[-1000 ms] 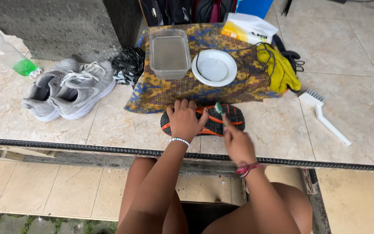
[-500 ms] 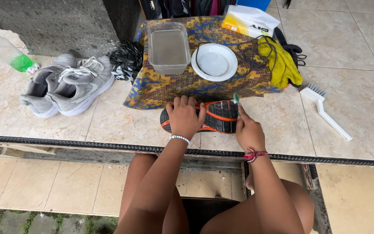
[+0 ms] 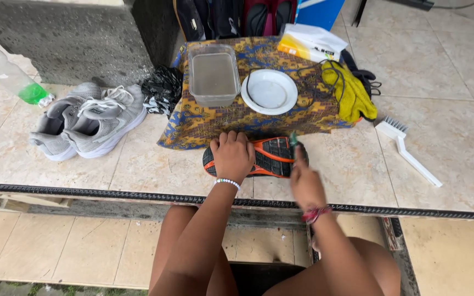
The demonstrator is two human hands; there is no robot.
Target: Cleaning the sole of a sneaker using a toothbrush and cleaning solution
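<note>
- Patterned cloth (image 3: 204,123) is spread on the tiled floor; an orange-soled shoe (image 3: 270,156) lies sole-up at its near edge.
- Shoe is judged light, with a stiff grippy sole; best held across the midsole.
- Left hand (image 3: 232,156) is pressed flat on the heel, fingers spread.
- Right hand (image 3: 304,183) is clenched around a small green brush (image 3: 293,139) at the toe.

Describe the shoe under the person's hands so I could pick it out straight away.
Find the patterned blue and yellow cloth spread on the tiled floor. At its near edge, the shoe lies sole up under the left hand. Its sole is orange and black, unlike the upright grey sneakers to the left.
</note>
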